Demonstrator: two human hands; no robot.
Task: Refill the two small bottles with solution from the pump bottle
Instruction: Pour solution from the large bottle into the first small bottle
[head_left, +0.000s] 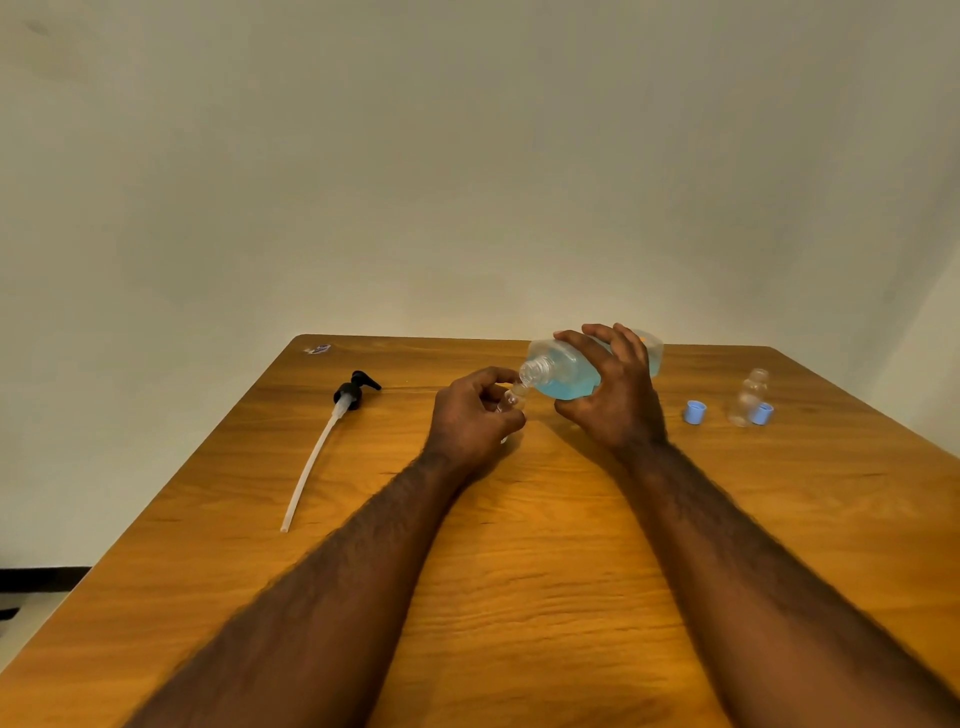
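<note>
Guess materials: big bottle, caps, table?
Big bottle: clear glossy plastic, likely; the blue liquid shows through.
Caps: opaque blue plastic, probably; even colour, dull surface.
Table: wood or wood-look laminate; grain lines, slight sheen.

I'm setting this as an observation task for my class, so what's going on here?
A person's right hand tilts the pump bottle, its pump off, mouth down toward a small bottle gripped in the left hand. The pump lies on the table to the left. The second bottle stands at the right, uncapped, with two blue caps beside it. Whether liquid is flowing cannot be told.
</note>
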